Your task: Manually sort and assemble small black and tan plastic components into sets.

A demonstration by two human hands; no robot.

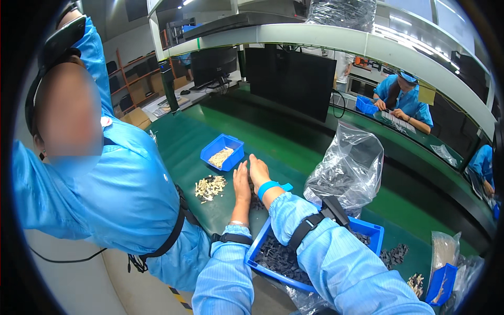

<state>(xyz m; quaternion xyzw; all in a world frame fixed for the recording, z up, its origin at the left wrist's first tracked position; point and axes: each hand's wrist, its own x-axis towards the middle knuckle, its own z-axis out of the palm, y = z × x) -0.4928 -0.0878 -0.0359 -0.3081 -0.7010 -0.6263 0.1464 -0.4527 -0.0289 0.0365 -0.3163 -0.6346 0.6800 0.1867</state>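
at centre frame, the left grip [241, 185] and right grip [259, 174] are released, fingers straight, palms facing, perhaps fencing in dark pieces [256, 202] on the tabletop [178, 140]. lower centre, a blue bin [375, 240] walls in more; left of centre, a small blue tray [235, 154] corrals pale pieces [220, 156].

Loose parts [256, 202] between left hand [242, 185] and right hand [259, 172], small bin [237, 156] to their left, plastic bag [349, 160] behind large bin [374, 236]

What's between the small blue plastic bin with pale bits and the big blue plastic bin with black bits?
In the head view, the person's bare left hand and blue-banded right hand are between them, with some small black pieces on the green table.
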